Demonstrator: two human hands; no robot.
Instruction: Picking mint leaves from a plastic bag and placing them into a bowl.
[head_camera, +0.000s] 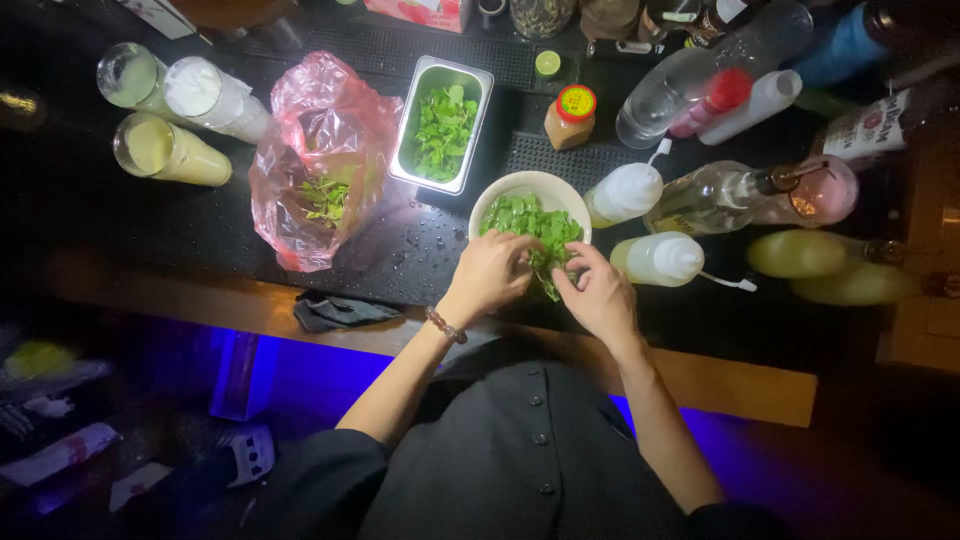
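A white bowl (500, 190) full of green mint leaves (528, 218) sits on the black bar mat. My left hand (487, 275) and my right hand (600, 292) meet at the bowl's near edge. Both pinch a sprig of mint (548, 268) between their fingertips, just over the rim. A beaded bracelet (446, 326) is on my left wrist.
A steel tray of mint leaves (443, 125) stands behind the bowl. A pink plastic bag (322, 160) with more mint lies to its left. Squeeze bottles (660, 258), glass bottles and juice containers (170, 150) crowd the counter. A dark cloth (335, 312) lies at the front edge.
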